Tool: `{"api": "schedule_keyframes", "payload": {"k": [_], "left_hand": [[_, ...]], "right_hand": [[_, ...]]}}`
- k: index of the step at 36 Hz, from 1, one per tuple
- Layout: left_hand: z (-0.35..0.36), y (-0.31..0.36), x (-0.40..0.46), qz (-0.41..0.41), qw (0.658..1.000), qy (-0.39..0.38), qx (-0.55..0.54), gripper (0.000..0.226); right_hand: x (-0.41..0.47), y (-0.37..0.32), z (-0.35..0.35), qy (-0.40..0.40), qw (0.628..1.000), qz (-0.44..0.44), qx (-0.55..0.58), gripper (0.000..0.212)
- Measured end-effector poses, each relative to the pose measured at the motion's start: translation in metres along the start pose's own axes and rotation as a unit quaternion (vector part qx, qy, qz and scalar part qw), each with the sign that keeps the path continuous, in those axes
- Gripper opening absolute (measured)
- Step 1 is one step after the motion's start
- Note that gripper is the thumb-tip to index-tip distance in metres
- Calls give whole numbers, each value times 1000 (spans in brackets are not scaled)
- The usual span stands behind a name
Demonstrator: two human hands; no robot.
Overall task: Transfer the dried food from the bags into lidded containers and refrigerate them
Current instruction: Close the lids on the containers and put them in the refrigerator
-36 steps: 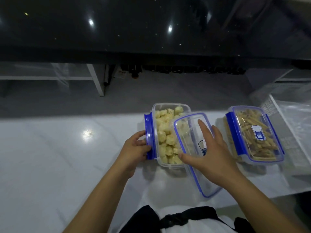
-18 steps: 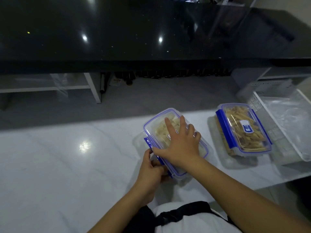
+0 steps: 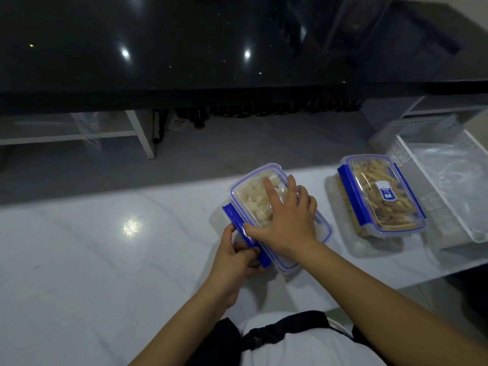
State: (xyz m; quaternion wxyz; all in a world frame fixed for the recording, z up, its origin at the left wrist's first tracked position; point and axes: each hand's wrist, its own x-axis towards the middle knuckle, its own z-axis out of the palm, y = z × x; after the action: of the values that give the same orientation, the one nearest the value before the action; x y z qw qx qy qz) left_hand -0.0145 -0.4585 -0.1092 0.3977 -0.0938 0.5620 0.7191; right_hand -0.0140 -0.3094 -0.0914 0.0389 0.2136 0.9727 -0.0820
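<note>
Fingers of the right hand (image 3: 286, 220) lie straight and slightly spread, palm down, pressing on the clear lid (image 3: 253, 191) of the near container (image 3: 323, 232), which sits on the white marble counter (image 3: 105, 247). Pale chunks of dried food (image 3: 257, 204) show through that lid beyond the fingertips. At the container's left long side, the left hand (image 3: 235, 260) curls its fingers and thumb around the blue latch flap (image 3: 233, 216), pinching it near its closer end; the flap still stands out from the container wall. Whether the flap on the opposite side is down cannot be told, since the right hand covers it.

Right of this container, apart from it, stands a second container (image 3: 383, 196) with its lid on and its blue flap (image 3: 352, 196) folded down; it holds yellowish strips. Further right of the near container lies a white perforated basket (image 3: 412, 167) holding crumpled clear plastic bags (image 3: 454, 170). Beyond the near container, past the counter's far edge, runs a dark polished countertop (image 3: 184, 43).
</note>
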Motion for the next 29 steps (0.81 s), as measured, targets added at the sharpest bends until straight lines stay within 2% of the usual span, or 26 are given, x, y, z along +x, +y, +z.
{"api": "schedule_keyframes", "payload": {"k": [7,10,13,17,20,29], "left_hand": [[2,-2,2,2,1000,5,-12,63],[0,-1,1,5,1000,2,-14,64],[-1,2,-1,7,1000,-3,-17,64],[-1,3,-3,2,1000,2,-22,65],[-1,3,-1,-3,1000,1,-15,67],[-1,2,-5,-8,1000,-4,-16,65]], "right_hand": [[2,2,-17,-17,998,2,60,113],[-8,8,-31,8,993,15,116,111],[-21,23,-40,32,996,8,85,108],[-35,50,-41,-23,999,18,25,109],[-39,58,-35,-60,996,41,58,106],[8,30,-21,-41,991,50,114,105]]}}
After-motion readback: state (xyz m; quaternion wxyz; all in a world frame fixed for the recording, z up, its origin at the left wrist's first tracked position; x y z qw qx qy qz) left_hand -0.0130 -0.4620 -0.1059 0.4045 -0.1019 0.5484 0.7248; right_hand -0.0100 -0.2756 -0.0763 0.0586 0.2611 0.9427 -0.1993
